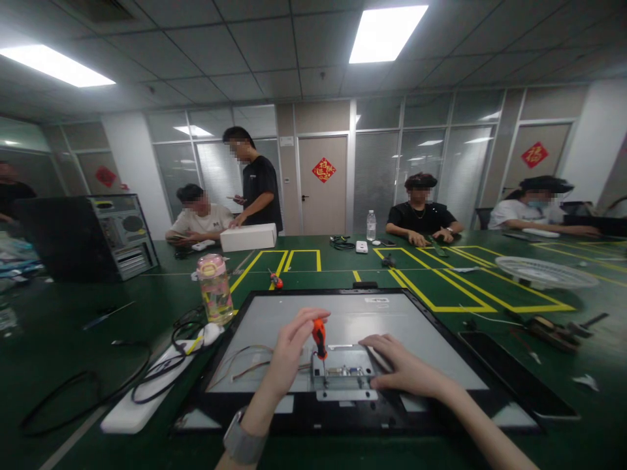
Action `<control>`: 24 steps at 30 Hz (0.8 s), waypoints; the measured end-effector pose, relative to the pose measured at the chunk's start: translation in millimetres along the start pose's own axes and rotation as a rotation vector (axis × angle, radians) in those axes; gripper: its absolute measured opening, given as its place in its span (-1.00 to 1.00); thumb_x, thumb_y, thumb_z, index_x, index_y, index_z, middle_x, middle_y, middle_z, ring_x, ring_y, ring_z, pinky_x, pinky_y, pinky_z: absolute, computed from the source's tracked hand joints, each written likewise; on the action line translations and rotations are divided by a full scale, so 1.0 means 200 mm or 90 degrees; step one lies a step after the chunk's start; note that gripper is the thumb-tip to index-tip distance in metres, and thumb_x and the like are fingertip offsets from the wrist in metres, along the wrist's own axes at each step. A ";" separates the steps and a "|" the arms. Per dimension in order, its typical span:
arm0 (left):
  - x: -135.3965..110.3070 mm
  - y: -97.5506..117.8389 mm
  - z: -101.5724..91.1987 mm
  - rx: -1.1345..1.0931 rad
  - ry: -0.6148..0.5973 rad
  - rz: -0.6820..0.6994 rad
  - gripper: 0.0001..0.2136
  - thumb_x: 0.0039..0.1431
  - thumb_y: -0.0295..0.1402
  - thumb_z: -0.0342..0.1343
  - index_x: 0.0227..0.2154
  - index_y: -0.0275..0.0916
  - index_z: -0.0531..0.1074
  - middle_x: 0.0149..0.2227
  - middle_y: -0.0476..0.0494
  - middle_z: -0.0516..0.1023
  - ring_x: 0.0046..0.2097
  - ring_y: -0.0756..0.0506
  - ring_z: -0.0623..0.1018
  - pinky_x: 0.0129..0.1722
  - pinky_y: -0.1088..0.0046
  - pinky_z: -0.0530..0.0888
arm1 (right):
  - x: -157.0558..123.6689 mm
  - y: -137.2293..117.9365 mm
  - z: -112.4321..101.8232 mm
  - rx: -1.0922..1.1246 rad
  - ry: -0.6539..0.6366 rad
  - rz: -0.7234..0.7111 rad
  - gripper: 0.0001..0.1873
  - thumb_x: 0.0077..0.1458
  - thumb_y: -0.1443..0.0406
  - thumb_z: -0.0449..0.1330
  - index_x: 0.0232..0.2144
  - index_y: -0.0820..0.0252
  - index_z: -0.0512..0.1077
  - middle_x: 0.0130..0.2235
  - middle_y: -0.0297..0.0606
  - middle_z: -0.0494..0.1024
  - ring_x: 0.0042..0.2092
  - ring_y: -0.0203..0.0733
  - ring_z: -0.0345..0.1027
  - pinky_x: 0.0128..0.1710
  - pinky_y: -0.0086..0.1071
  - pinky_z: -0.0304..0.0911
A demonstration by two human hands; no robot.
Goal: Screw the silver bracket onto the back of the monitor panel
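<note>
A display panel (274, 313) with a grey back and a black frame lies flat before me. On its near middle part sits a metal bracket (365, 357) bearing a small board with ports. My left hand (289, 349), a watch on its wrist, has its fingers at the top of an orange and black screwdriver (319, 336). The screwdriver stands nearly upright, its shaft reaching down to the bracket's left part. My right hand (409, 367) grips the bracket's right side, fingers at the far edge and thumb at the near one. Thin wires (249, 362) lie left of the bracket.
Left are a white power strip (151, 391), a drink bottle (214, 290) and a computer case (88, 238). A second screwdriver (275, 281) lies beyond the panel. Right of it rests a long black flat piece (514, 372). Several people sit or stand across the green table (171, 297).
</note>
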State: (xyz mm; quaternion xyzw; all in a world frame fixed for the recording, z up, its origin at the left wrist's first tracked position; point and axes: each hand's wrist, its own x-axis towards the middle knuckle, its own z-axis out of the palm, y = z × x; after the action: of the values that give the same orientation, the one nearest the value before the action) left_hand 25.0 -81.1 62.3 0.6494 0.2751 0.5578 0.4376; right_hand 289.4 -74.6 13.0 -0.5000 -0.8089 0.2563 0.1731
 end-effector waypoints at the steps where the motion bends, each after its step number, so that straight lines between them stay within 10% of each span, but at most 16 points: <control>1: 0.00 -0.01 -0.01 -0.015 -0.008 -0.009 -0.71 0.21 -0.21 0.02 -0.20 -0.29 0.54 -0.24 -0.21 0.51 -0.27 -0.10 0.50 -0.21 0.37 0.43 | 0.00 0.00 0.00 0.002 -0.001 0.001 -0.24 -0.12 0.08 0.32 0.14 0.09 0.26 0.18 -0.18 0.28 0.22 0.12 0.00 0.26 -0.10 -0.12; 24: 0.01 0.00 0.00 0.008 0.051 -0.003 -0.74 0.10 -0.24 0.15 -0.22 -0.28 0.55 -0.34 -0.12 0.48 -0.32 -0.06 0.49 -0.25 0.43 0.43 | 0.00 0.01 0.00 0.014 0.005 -0.018 -0.26 -0.12 0.11 0.33 0.13 0.08 0.27 0.17 -0.16 0.29 0.20 0.08 0.05 0.24 -0.11 -0.07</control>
State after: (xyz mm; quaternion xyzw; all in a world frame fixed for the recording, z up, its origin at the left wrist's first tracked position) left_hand 24.7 -79.6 63.3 0.6284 0.2979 0.5806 0.4233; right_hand 290.0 -73.4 11.7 -0.4877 -0.8122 0.2611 0.1851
